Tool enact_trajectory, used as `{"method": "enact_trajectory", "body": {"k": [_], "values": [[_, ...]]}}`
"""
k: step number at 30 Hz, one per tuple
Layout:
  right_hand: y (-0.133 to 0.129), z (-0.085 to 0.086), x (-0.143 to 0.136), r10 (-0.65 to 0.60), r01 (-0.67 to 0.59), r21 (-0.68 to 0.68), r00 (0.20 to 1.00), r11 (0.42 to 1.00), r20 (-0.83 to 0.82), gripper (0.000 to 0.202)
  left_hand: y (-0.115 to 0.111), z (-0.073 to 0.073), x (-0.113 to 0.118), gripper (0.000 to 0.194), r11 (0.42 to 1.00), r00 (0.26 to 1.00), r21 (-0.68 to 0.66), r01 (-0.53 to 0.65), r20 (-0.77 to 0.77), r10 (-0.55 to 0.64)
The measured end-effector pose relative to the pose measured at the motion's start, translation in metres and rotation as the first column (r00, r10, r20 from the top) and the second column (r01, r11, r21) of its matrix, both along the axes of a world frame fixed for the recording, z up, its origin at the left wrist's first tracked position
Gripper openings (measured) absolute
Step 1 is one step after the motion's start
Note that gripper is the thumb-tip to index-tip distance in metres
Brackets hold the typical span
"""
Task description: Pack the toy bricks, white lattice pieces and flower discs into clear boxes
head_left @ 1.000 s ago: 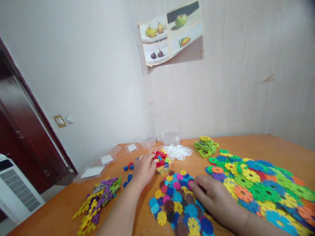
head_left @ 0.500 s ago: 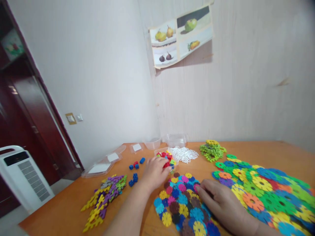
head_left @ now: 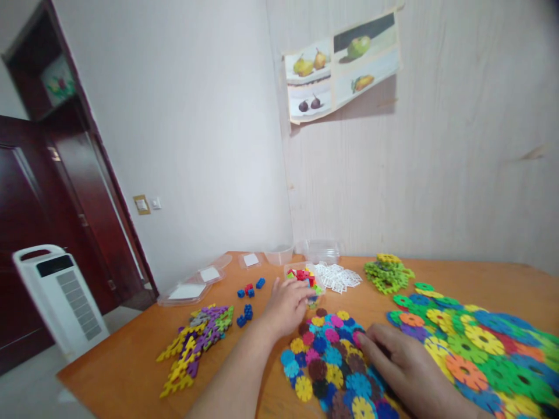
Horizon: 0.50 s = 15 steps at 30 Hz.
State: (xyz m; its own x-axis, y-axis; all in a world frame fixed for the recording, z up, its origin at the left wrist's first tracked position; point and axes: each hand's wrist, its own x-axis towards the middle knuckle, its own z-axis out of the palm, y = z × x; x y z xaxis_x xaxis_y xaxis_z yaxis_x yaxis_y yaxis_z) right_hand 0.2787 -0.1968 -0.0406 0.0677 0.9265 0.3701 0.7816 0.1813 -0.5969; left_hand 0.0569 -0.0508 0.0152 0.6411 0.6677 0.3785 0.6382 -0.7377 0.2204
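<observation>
My left hand [head_left: 286, 305] reaches over the near left side of a clear container of small bricks [head_left: 304, 276], mostly red with some green and yellow. Its fingers are apart and extended over the bricks; no held piece shows. My right hand [head_left: 395, 358] rests at the right edge of a spread of small notched discs [head_left: 334, 356] in blue, pink, yellow and brown. Its thumb and curled fingers are at a pink disc, and what lies between them is too small to tell. Several blue bricks [head_left: 248, 312] and a red one lie on the table left of my left hand.
Interlocking yellow and purple pieces [head_left: 196, 343] lie at the left. Large notched discs [head_left: 484, 349] cover the right side. White pieces [head_left: 336, 277], a green stack [head_left: 388, 273], clear containers [head_left: 322, 251] and lids [head_left: 186, 291] stand toward the back.
The view has shifted, so the scene sits slightly further right. My left hand's fingers are spread more over the brick container. My right hand stays beside the small discs.
</observation>
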Motion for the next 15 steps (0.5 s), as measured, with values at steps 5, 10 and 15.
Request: {"method": "enact_trajectory", "body": {"k": [5, 10, 15], "values": [[0.003, -0.003, 0.001, 0.006, -0.006, 0.012, 1.000, 1.000, -0.001, 0.044, 0.003, -0.001, -0.001, 0.037, 0.999, 0.998, 0.014, -0.052, 0.048, 0.051], [0.003, -0.002, 0.000, -0.009, 0.008, 0.021, 1.000, 1.000, 0.026, 0.045, 0.005, -0.006, 0.000, 0.041, 0.999, 1.000, -0.043, -0.011, 0.024, 0.012], [0.003, 0.000, -0.001, -0.018, 0.018, 0.005, 0.999, 1.000, 0.026, 0.045, 0.017, -0.004, -0.007, 0.031, 0.998, 0.968, -0.009, -0.061, 0.242, 0.061]]}}
